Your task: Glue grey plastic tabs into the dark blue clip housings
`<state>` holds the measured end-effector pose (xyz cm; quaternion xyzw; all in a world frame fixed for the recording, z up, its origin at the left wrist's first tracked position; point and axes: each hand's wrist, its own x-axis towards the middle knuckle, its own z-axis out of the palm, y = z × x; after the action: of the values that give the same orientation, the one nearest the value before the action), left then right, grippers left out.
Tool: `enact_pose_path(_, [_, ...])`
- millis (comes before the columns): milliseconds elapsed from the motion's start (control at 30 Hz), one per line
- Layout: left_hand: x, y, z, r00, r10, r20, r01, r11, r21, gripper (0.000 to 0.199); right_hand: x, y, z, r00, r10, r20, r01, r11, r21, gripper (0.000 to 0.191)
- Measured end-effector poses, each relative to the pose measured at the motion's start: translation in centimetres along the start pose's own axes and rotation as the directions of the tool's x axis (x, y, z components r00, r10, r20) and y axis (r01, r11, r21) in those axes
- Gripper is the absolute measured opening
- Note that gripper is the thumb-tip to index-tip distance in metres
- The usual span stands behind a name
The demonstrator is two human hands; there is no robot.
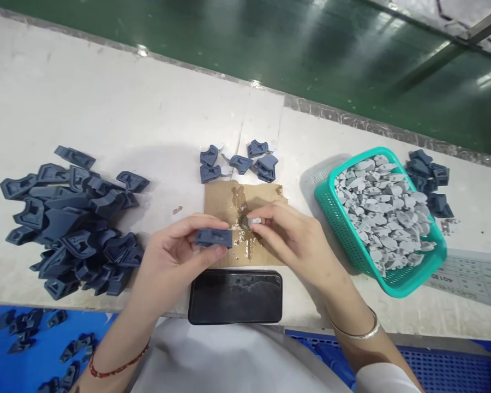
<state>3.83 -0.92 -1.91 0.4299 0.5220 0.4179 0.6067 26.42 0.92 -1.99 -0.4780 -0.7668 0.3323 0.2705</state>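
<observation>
At the centre of the frame, the fingers of the left hand (169,259) grip a dark blue-grey, block-shaped plastic part (214,238). Just right of it, the right hand's (305,240) fingers pinch a small light-grey piece (254,221) above a brown cardboard sheet (215,202) wet with glossy clear liquid (249,252), on the white worktop (159,114). The step in hand appears to be wetting the small piece; whether it touches the liquid is unclear. The next move seems to call for steady grips and careful alignment, the two held parts being apart.
</observation>
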Motion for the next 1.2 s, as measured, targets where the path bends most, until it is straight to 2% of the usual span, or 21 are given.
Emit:
enact_pose_path(67, [-0.3, -0.3, 0.1, 0.997, 0.062, 0.034, -0.063, 0.998, 0.008, 0.017, 0.1, 0.1, 0.1, 0.997, -0.075, 0.027, 0.076, 0.996, -0.043, 0.010])
enact_pose_path(200, [-0.9, -1.0, 0.1, 0.989, 0.126, 0.072, -0.129, 0.991, 0.044, 0.018, 0.1, 0.3, 0.4, 0.992, -0.111, 0.059, 0.118, 0.983, -0.138, 0.011])
enact_pose_path(300, [-1.2, -1.4, 0.1, 0.994, 0.074, 0.083, -0.078, 0.996, 0.044, 0.019, 0.0, 0.4, 0.4, 0.991, -0.123, 0.051, 0.129, 0.982, -0.138, 0.012])
enact_pose_path(467, [-1.1, -1.2, 0.6, 0.999, -0.037, 0.010, 0.038, 0.999, -0.033, 0.009, 0.1, 0.3, 0.2, 0.995, -0.079, 0.054, 0.083, 0.993, -0.087, 0.012])
enact_pose_path(600, [-0.9, -0.7, 0.7, 0.990, -0.131, 0.059, 0.131, 0.991, 0.007, 0.008, -0.1, 0.3, 0.0, 0.999, 0.047, -0.008, -0.046, 0.997, 0.054, 0.011])
enact_pose_path(700, [-0.9, -1.0, 0.3, 0.985, -0.085, 0.152, 0.081, 0.996, 0.030, 0.020, -0.2, 0.2, -0.1, 0.976, 0.206, -0.071, -0.178, 0.941, 0.289, 0.010])
enact_pose_path(767, [-1.1, -1.4, 0.0, 0.976, -0.055, 0.211, 0.032, 0.993, 0.111, 0.028, -0.3, 0.3, 0.0, 0.966, 0.249, -0.071, -0.192, 0.871, 0.451, 0.009])
enact_pose_path(833, [-1.2, -1.7, -0.3, 0.968, -0.051, 0.246, 0.001, 0.980, 0.198, 0.032, -0.3, 0.2, 0.1, 0.967, 0.248, -0.056, -0.175, 0.808, 0.563, 0.008])
enact_pose_path(933, [-1.4, -1.6, -0.4, 0.953, -0.065, 0.296, -0.010, 0.970, 0.245, 0.027, -0.1, 0.0, 0.4, 0.974, 0.225, -0.027, -0.159, 0.763, 0.626, 0.007])
enact_pose_path(1200, [-1.2, -1.2, -0.5, 0.924, -0.083, 0.373, -0.009, 0.971, 0.238, 0.031, 0.0, -1.1, 0.7, 0.993, 0.110, 0.043, -0.115, 0.813, 0.571, 0.010])
